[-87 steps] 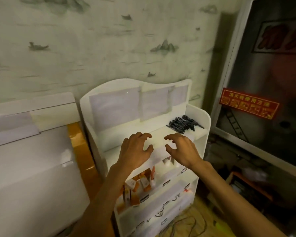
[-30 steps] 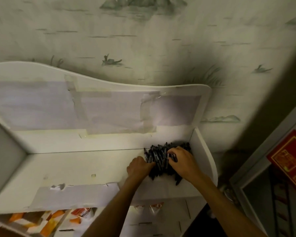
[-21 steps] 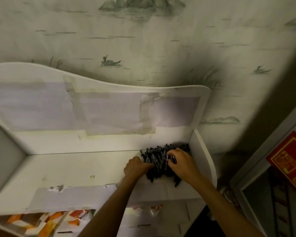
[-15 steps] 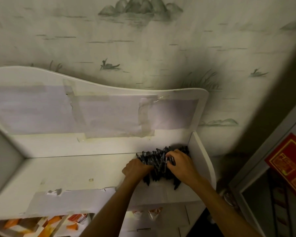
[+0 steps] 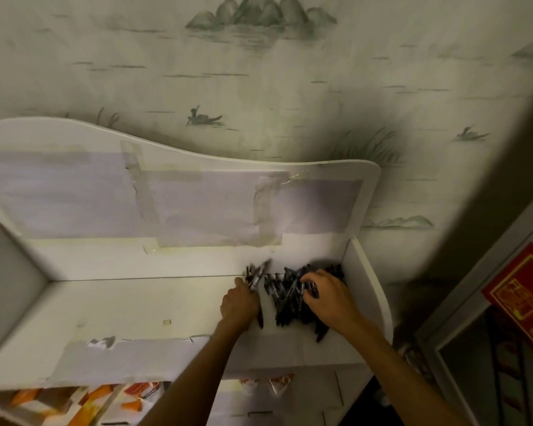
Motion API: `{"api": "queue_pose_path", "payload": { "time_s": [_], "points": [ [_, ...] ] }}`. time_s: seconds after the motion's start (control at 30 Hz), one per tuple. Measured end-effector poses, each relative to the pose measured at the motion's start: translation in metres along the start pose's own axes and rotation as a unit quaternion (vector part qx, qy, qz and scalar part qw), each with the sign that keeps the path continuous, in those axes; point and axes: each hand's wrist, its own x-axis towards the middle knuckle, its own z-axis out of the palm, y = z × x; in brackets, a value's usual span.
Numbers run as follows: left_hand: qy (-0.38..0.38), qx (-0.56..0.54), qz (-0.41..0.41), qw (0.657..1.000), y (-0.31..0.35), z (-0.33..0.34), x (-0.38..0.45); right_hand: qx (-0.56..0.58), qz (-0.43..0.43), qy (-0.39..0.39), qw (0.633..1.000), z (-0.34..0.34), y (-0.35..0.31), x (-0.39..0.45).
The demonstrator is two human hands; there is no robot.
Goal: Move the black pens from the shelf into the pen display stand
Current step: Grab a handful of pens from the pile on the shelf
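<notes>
Up at the right end of the white shelf, hard against its side wall, lies the heap of black pens. Both hands work at it. The left hand, at about nine o'clock from the heap, has its fingers curled round a small bunch of pens whose blurred tips stick out toward twelve o'clock, just apart from the rest. The right hand lies on top of the heap at three o'clock, fingers bent down among the pens; whether it grips any cannot be told.
</notes>
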Motion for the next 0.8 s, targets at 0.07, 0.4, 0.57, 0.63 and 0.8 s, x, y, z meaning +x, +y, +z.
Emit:
{"api": "queue_pose_path", "payload": {
  "time_s": [0.07,0.4,0.57,0.63,0.8],
  "points": [
    [-0.009,-0.055,-0.01,0.998,0.002,-0.003,0.001,0.003,0.0,0.0,1.0,0.0,-0.001,0.0],
    [0.036,-0.022,-0.027,0.999,-0.006,0.01,0.0,-0.002,-0.006,0.002,1.0,-0.003,-0.005,-0.001],
    [0.027,0.034,-0.005,0.999,0.004,0.008,0.005,0.007,-0.007,0.013,1.0,-0.003,-0.002,-0.006],
    [0.023,0.052,0.007,0.998,0.009,0.008,0.008,0.011,-0.005,0.021,1.0,-0.004,0.0,-0.005],
    [0.067,0.082,0.023,0.994,0.005,0.004,0.01,0.016,-0.007,0.026,1.0,-0.007,-0.002,-0.003]
  ]
}}
